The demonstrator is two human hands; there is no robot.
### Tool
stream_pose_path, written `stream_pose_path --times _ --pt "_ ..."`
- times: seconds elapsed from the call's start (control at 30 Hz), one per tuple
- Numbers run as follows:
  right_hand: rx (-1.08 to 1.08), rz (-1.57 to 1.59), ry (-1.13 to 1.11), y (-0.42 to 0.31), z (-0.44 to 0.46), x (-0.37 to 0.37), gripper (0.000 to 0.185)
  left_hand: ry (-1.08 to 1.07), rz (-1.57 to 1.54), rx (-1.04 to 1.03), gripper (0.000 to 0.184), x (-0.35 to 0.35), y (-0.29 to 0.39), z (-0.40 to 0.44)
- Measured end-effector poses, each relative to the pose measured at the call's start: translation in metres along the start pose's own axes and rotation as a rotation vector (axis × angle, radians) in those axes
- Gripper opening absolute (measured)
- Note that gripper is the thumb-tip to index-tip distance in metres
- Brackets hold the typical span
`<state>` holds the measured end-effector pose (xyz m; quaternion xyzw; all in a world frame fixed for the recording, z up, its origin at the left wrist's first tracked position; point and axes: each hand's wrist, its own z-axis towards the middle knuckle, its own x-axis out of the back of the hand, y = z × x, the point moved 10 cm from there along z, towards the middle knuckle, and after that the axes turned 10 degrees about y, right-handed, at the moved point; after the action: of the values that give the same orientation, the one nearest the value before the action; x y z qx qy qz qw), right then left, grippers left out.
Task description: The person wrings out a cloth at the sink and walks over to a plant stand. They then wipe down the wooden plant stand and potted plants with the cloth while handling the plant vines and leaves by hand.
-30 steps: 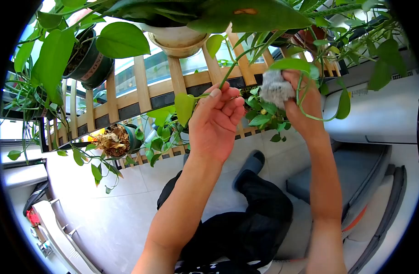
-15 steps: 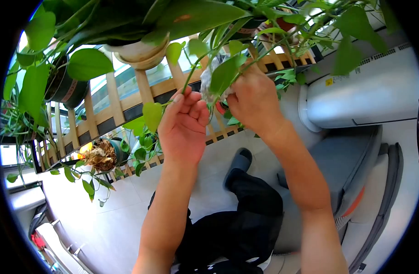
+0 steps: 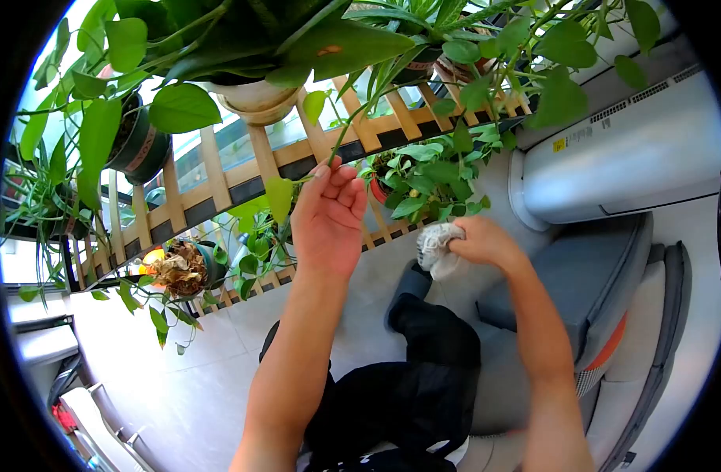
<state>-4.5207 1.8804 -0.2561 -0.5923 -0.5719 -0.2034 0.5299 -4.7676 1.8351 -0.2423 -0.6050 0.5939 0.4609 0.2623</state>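
Left hand (image 3: pixel 329 216): pinching green stem (image 3: pixel 343 138) near slatted shelf (image 3: pixel 262 151)'s front edge; light hold advisable, stem unstrained. Right hand (image 3: pixel 486 242): clutching crumpled pale cloth (image 3: pixel 437 250), near lower foliage (image 3: pixel 439 171).

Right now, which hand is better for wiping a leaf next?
Probably the right hand: it holds the crumpled cloth, while the left hand is busy pinching a green stem.

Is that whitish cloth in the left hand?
No, the right hand grips the cloth, while the left hand pinches a green stem.

Crumpled cloth (image 3: pixel 436 250) in right fingers (image 3: pixel 467 242)
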Motion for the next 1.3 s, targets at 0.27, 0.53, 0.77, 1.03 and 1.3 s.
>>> stream_pose_path --times 0.27,0.53,0.77,1.03,1.3 --pt "-0.26 0.707 0.011 0.013 -0.08 0.005 0.027 0.046 0.184 0.004 0.021 0.012 -0.02 -0.002" --pt "-0.172 1.411 0.118 -0.067 -0.087 0.019 0.028 0.015 0.116 0.035 0.027 0.043 -0.011 0.0" --pt "-0.173 1.555 0.112 -0.06 -0.097 -0.009 0.029 0.131 0.131 0.088 0.021 0.12 -0.008 0.019" --pt "-0.098 1.739 -0.056 -0.062 -0.129 -0.007 0.04 0.145 -0.121 0.084 0.033 0.114 0.013 0.017" --pt "-0.089 1.691 -0.093 -0.07 -0.138 -0.018 0.041 0.119 -0.327 -0.038 0.019 0.124 0.039 0.019"
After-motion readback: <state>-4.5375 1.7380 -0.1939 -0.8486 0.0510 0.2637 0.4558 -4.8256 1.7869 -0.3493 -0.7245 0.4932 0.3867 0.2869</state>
